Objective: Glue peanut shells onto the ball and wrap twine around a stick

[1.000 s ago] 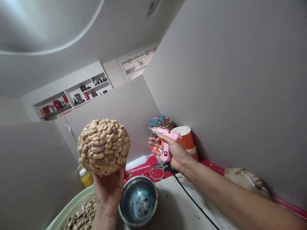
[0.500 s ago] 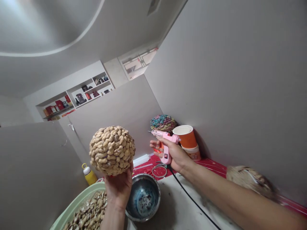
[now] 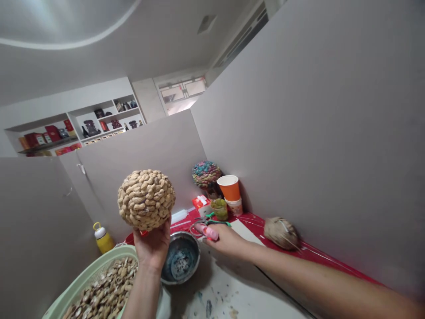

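Note:
My left hand (image 3: pixel 151 250) supports a ball covered in peanut shells (image 3: pixel 146 199) from below, its fingers curled against the underside. The pink glue gun (image 3: pixel 208 231) is low over the table, with my right hand (image 3: pixel 227 241) closed on it; its handle is mostly hidden by the hand. Between the two hands stands a metal bowl (image 3: pixel 171 254) stained blue inside. A green basket (image 3: pixel 122 251) of loose peanut shells (image 3: pixel 102 288) is at the lower left. Just beyond the glue gun lies a cutting tool with green handles (image 3: pixel 210 215).
At the back stand a multicoloured decorated ball (image 3: pixel 206 173), orange paper cups (image 3: pixel 230 189), a green-stained cup (image 3: pixel 219 210) and a tissue box (image 3: pixel 202 204). A twine ball (image 3: pixel 281 232) sits by the right partition (image 3: pixel 315 133). A yellow bottle (image 3: pixel 104 241) stands left. The black cord (image 3: pixel 282 290) trails right.
My right hand has lowered the glue gun from beside the shell-covered ball to near the tabletop. The left hand still holds the ball. The camera view has shifted, showing more of the table.

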`<action>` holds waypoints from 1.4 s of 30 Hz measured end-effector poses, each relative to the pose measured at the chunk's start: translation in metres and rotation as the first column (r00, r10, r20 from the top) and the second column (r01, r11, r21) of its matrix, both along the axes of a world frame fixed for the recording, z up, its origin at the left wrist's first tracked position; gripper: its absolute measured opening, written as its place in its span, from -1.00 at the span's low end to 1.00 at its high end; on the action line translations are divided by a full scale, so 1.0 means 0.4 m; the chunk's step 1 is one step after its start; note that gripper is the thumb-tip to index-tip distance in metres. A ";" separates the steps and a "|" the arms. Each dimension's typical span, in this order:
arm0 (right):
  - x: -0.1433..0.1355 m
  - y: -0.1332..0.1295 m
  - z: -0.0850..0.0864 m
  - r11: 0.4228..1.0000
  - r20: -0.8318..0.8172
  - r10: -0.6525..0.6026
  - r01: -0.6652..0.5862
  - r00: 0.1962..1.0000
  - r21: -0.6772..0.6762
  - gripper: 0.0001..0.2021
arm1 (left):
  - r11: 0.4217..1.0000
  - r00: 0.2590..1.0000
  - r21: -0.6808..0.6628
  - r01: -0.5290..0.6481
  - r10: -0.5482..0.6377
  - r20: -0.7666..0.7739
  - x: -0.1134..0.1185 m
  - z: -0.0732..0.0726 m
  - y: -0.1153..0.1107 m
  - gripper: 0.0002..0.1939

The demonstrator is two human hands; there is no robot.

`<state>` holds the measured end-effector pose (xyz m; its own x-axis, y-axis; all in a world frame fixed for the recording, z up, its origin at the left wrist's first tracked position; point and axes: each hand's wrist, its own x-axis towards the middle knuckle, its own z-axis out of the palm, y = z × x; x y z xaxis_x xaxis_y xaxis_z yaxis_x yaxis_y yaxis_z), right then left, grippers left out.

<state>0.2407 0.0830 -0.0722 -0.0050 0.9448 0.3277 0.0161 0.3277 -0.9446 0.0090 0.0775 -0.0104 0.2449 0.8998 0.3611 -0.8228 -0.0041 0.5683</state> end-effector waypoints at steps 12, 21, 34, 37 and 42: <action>0.046 -0.088 -0.051 0.991 0.917 -0.120 0.095 0.381 0.090 -0.75 | 0.996 0.995 -0.083 0.028 -0.020 0.097 0.015 0.030 -0.044 -0.29; 0.104 -0.092 -0.057 0.998 0.947 -0.018 0.062 0.320 -0.002 -0.66 | 0.917 0.919 -0.076 -0.391 0.386 -0.080 0.008 0.026 -0.106 -0.49; 0.001 -0.070 -0.047 0.992 0.606 0.069 0.009 0.793 -0.124 -0.74 | 0.529 0.402 0.280 -0.801 0.822 -0.405 -0.042 -0.019 -0.151 -0.37; -0.073 -0.024 -0.047 0.967 0.489 0.096 0.035 0.867 -0.251 -0.70 | 0.432 0.252 0.408 -0.804 0.870 -0.424 -0.041 -0.043 -0.153 -0.19; -0.146 0.030 -0.063 0.891 0.340 0.202 -0.028 0.919 -0.453 -0.73 | 0.376 0.032 0.601 -0.705 0.864 -0.502 -0.045 -0.088 -0.151 -0.02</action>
